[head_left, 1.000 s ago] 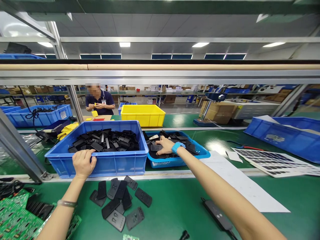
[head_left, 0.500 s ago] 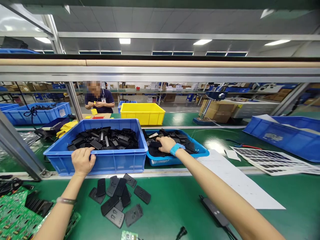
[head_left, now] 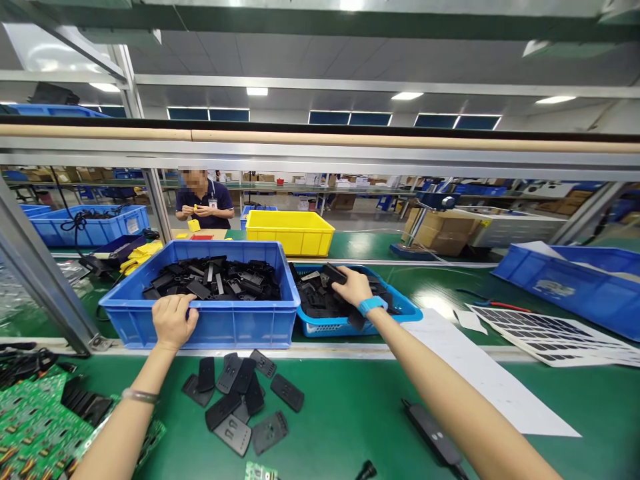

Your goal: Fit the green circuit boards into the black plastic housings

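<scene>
My left hand (head_left: 173, 321) is closed over the front rim of a large blue bin (head_left: 245, 325) heaped with small black plastic parts (head_left: 210, 275). To its right, my right hand (head_left: 356, 288), wearing a light-blue wristband, grips a black plastic piece (head_left: 334, 273) above a light-blue basket (head_left: 333, 328). That basket holds more black parts, and another dark flat piece shows below the hand; whether it is held I cannot tell. Several loose black plastic covers (head_left: 233, 433) lie on the green bench in front of the blue bin, some overlapping.
Green circuit boards (head_left: 35, 420) lie at the left. A black adapter (head_left: 433, 433), white paper (head_left: 480, 373), a black-patterned sheet (head_left: 555, 333) and red-handled pliers (head_left: 507, 307) are on the right. Behind stand a yellow bin (head_left: 290, 233) and a seated co-worker (head_left: 207, 205).
My right hand has lifted from among the basket's parts and now has a black piece raised in its fingers. My left hand stays on the bin rim. The view has shifted slightly.
</scene>
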A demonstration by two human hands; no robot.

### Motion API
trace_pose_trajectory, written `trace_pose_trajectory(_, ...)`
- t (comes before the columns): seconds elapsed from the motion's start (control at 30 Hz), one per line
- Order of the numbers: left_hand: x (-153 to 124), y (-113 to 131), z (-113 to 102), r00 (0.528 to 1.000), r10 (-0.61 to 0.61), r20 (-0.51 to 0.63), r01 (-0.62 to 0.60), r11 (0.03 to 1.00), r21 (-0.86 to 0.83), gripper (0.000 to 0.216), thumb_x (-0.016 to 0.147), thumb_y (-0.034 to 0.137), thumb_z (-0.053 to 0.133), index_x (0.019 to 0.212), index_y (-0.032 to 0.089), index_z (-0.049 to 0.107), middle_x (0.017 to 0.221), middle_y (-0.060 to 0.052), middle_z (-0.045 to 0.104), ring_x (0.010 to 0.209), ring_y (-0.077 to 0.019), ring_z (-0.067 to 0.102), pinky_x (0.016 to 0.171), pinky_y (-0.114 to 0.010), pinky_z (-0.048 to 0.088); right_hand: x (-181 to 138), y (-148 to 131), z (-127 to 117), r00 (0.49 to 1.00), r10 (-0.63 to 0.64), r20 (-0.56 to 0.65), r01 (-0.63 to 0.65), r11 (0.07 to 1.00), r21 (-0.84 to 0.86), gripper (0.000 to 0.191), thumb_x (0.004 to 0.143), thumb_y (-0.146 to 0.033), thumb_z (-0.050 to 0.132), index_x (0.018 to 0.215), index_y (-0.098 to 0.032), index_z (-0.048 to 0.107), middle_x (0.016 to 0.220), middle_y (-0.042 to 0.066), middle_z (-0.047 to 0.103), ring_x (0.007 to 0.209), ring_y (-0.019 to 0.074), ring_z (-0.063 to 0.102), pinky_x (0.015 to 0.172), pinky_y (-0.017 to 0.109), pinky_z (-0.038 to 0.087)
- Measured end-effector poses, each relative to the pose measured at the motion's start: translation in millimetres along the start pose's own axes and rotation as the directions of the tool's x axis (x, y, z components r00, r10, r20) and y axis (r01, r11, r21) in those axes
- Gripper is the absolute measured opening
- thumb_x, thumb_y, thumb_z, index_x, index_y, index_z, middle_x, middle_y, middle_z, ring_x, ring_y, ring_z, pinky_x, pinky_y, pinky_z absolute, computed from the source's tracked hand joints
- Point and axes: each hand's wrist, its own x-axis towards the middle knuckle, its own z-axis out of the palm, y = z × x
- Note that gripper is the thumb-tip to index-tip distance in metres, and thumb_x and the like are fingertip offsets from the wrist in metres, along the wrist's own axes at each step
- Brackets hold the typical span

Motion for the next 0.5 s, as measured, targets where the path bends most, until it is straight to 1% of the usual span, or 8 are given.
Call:
trace_pose_trajectory(0.13, -0.5, 0.7, -0.2, 0.999, -0.031, 0.029, 0.032, 0.999, -0.02, 0.019, 0.079, 0.024, 0.054, 0.091, 0.019, 0.067, 0.079, -0.007, 0.068, 0.078, -0.0256, 0.057, 0.079, -0.039, 0.035, -11.4, -6.4, -20.2, 0.971, 0.075, -0.225, -0.033, 0.982, 0.185, 0.041, 0.078, -0.027, 0.045, 0.112, -0.01, 0.059, 0.095, 0.01, 0.071, 0.085, 0.0252, 0.066, 0.074, 0.034, 0.053)
trace_pose_trajectory(0.23, -1.6, 1.4, -0.4, 0.995, -0.064, 0.081, 0.066, 0.998, -0.022, 0.02, 0.079, 0.024, 0.052, 0.092, 0.019, 0.067, 0.081, -0.008, 0.068, 0.081, -0.0264, 0.058, 0.081, -0.041, 0.035, -43.1, -34.1, -30.1, 0.936, 0.106, -0.335, 0.021, 0.935, 0.354, 0.036, 0.08, -0.031, 0.044, 0.105, -0.011, 0.06, 0.086, 0.007, 0.069, 0.079, 0.0232, 0.065, 0.067, 0.033, 0.053)
trace_pose_trajectory(0.27, -2.0, 1.6, -0.5, 0.993, -0.071, 0.095, 0.073, 0.997, -0.019, 0.021, 0.08, 0.024, 0.052, 0.092, 0.02, 0.067, 0.082, -0.008, 0.068, 0.082, -0.0265, 0.058, 0.082, -0.041, 0.035, -59.4, -47.2, -29.4, 0.93, 0.111, -0.351, 0.075, 0.875, 0.477, 0.031, 0.077, -0.033, 0.051, 0.099, -0.013, 0.062, 0.081, 0.006, 0.069, 0.074, 0.0226, 0.065, 0.066, 0.033, 0.053)
trace_pose_trajectory(0.3, -2.1, 1.9, -0.7, 0.991, -0.078, 0.106, 0.08, 0.997, -0.015, 0.021, 0.08, 0.024, 0.051, 0.092, 0.02, 0.067, 0.083, -0.008, 0.068, 0.083, -0.0265, 0.058, 0.082, -0.041, 0.035, -78.1, -61.2, -25.8, 0.939, 0.102, -0.329, 0.119, 0.8, 0.589, 0.028, 0.074, -0.033, 0.056, 0.094, -0.015, 0.062, 0.079, 0.004, 0.069, 0.072, 0.022, 0.065, 0.066, 0.033, 0.054)
trace_pose_trajectory(0.33, -2.1, 2.1, -1.1, 0.99, -0.083, 0.117, 0.085, 0.996, -0.012, 0.021, 0.08, 0.025, 0.051, 0.092, 0.02, 0.067, 0.083, -0.008, 0.068, 0.083, -0.0265, 0.058, 0.082, -0.041, 0.035, -98.4, -75.6, -18.8, 0.96, 0.069, -0.273, 0.134, 0.74, 0.659, 0.027, 0.073, -0.033, 0.058, 0.095, -0.017, 0.063, 0.08, 0.003, 0.07, 0.071, 0.0216, 0.065, 0.066, 0.033, 0.054)
trace_pose_trajectory(0.4, -1.5, 2.8, -2.6, 0.987, -0.092, 0.134, 0.094, 0.995, -0.011, 0.021, 0.081, 0.025, 0.051, 0.093, 0.019, 0.067, 0.084, -0.008, 0.068, 0.083, -0.0265, 0.058, 0.082, -0.041, 0.034, -138.9, -102.5, 4.3, 0.993, -0.063, -0.102, 0.118, 0.665, 0.737, 0.029, 0.071, -0.028, 0.056, 0.099, -0.022, 0.062, 0.081, 0.002, 0.07, 0.071, 0.0219, 0.066, 0.066, 0.034, 0.055)
trace_pose_trajectory(0.43, -0.9, 3.3, -3.9, 0.985, -0.094, 0.142, 0.097, 0.995, -0.012, 0.021, 0.081, 0.025, 0.051, 0.093, 0.019, 0.067, 0.085, -0.008, 0.068, 0.083, -0.0265, 0.057, 0.082, -0.041, 0.034, -157.0, -114.0, 19.3, 0.987, -0.151, -0.056, 0.141, 0.646, 0.75, 0.03, 0.069, -0.025, 0.055, 0.098, -0.024, 0.063, 0.085, 0.003, 0.07, 0.077, 0.0233, 0.066, 0.071, 0.035, 0.055)
trace_pose_trajectory(0.5, 0.6, 4.8, -7.0, 0.983, -0.095, 0.159, 0.099, 0.995, -0.015, 0.021, 0.082, 0.025, 0.051, 0.094, 0.019, 0.067, 0.085, -0.008, 0.068, 0.084, -0.0265, 0.057, 0.082, -0.041, 0.035, -184.3, -132.3, 51.4, 0.951, -0.308, -0.024, 0.225, 0.639, 0.736, 0.032, 0.066, -0.019, 0.053, 0.095, -0.027, 0.063, 0.098, 0.004, 0.069, 0.095, 0.0259, 0.064, 0.087, 0.039, 0.051)
